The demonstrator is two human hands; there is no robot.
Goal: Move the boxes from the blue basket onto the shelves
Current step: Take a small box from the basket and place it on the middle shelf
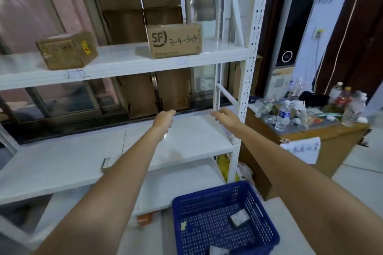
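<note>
Two hands, left hand and right hand, empty with loose fingers, above the blue basket; small boxes remain inside, easily overlooked or fumbled.

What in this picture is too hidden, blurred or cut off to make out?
- Head view: the writing on the left box is blurred.
- A small box in the blue basket is cut by the bottom edge.
- The left hand has its fingertips turned away; the right hand is blurred.
</note>
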